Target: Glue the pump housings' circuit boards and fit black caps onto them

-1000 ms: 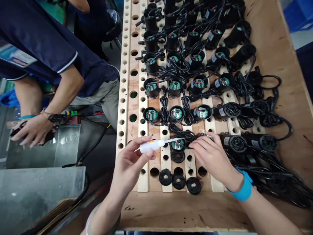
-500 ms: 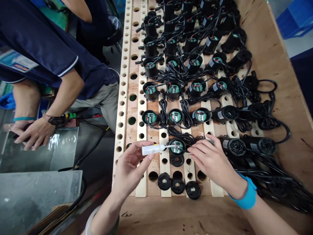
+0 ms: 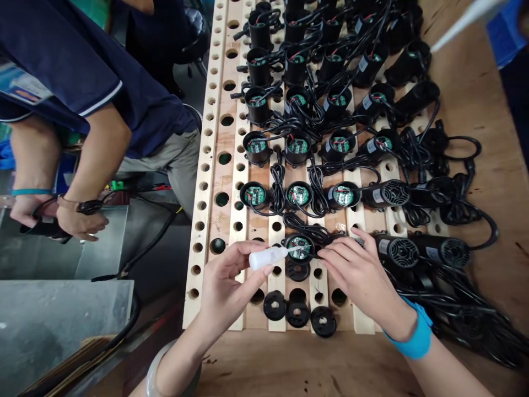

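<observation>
My left hand [image 3: 231,278] is closed round a small white squeeze bottle [image 3: 266,257], tilted nearly flat. The bottle's thin nozzle reaches over the green circuit board [image 3: 299,248] inside an open black cylindrical housing. At the right side of that housing, the fingers of my right hand [image 3: 355,270] pinch a black cable [image 3: 314,255]; the grip itself is partly hidden by the fingers. Just below the housing lie several black round caps [image 3: 324,321], one of them partly tucked under it.
Rows of black housings [image 3: 298,194] with coiled cables fill the slatted wooden board [image 3: 235,286]. More cables [image 3: 458,303] pile up at right. A blurred white pointed thing [image 3: 467,25] shows at top right. A co-worker [image 3: 103,94] handles a black part at left.
The bottle has shifted slightly right and its nozzle extends farther over the circuit board. My right hand stays nearly still. A blurred white pointed thing has appeared at top right.
</observation>
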`<state>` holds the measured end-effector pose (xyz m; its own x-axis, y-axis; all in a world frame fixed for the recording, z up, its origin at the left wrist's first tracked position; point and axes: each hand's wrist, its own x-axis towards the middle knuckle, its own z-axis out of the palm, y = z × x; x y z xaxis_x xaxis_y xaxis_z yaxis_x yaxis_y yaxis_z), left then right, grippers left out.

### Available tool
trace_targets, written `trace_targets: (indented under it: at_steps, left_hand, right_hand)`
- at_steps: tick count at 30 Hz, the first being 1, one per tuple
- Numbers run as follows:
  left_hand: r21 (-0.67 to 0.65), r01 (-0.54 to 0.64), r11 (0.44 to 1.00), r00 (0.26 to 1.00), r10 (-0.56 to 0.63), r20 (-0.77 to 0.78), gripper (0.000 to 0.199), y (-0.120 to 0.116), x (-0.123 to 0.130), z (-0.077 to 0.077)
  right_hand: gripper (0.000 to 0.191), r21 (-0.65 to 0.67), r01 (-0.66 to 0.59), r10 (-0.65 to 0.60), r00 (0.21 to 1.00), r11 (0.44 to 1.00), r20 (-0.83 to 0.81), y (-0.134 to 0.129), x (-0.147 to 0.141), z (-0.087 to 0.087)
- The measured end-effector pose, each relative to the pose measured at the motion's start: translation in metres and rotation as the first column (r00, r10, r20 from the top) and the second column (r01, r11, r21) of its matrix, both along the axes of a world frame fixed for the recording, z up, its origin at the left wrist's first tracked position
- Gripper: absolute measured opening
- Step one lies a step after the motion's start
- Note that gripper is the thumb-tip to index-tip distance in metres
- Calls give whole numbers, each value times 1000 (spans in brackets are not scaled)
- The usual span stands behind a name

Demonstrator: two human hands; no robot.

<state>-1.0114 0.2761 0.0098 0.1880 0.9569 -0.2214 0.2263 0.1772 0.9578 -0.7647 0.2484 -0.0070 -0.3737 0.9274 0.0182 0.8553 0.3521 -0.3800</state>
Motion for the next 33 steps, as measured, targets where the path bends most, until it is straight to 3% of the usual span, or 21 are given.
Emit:
trace_targets:
  at_steps: [8, 15, 21, 33]
  left_hand:
    - [32, 38, 999, 999, -38, -22, 23, 2, 5, 1]
    - [184, 71, 980, 992, -49, -118, 32, 2, 5, -2]
    - [224, 121, 967, 985, -89, -146, 33, 2, 6, -3]
    - [431, 224, 874, 952, -101, -289, 28, 6, 12, 1]
  right_hand:
    - [20, -1, 7, -7, 1000, 1000, -26, 2, -2, -1]
    - [17, 2, 20, -20, 999, 1000, -31, 2, -2, 0]
    - [16, 5, 14, -14, 1000, 1000, -28, 3, -2, -2]
    - [16, 25, -7, 7, 1000, 1000, -10, 2, 0, -2]
